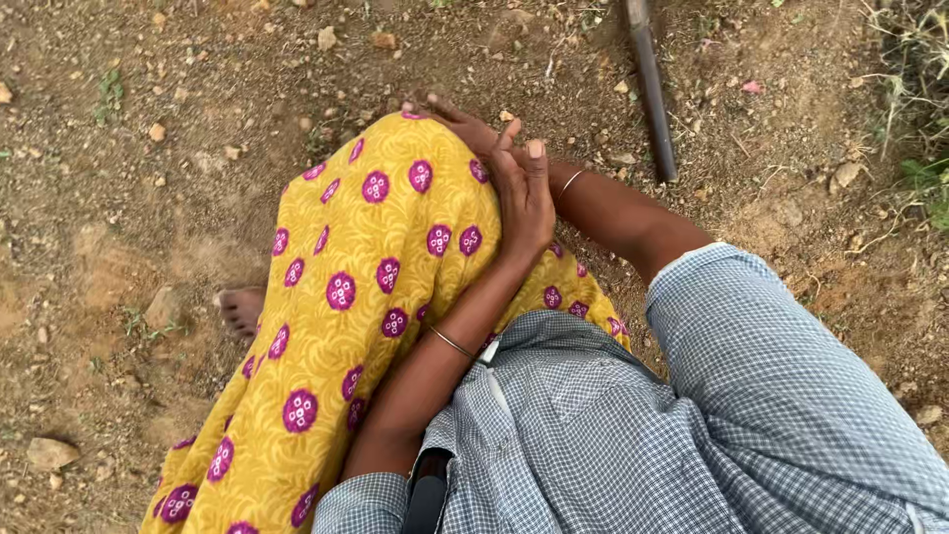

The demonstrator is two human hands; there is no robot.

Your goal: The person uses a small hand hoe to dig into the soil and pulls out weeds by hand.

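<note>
Well, from the head view I see both hands parked on the raised knee, which is covered by the yellow skirt (366,287) with purple dots. The left hand (524,203) lies on top, its grip closed loosely over the back of the right hand (450,117). The right hand's fingers poke out at about eleven o'clock from the left one and lie flat and open on the cloth, holding nothing. Each wrist wears a thin bangle. The dark rod (650,89) lies on the bare dirt ground (148,198) at roughly one o'clock from the hands. It is near them but apart, and neither hand touches it. I judge that no work is under way here: the rod lies untouched and the soil around it shows no plain fresh mark that I can make out. At nine o'clock from the knee a bare foot (240,309) peeks from under the skirt. The checked shirt (593,435) fills the five o'clock corner.
</note>
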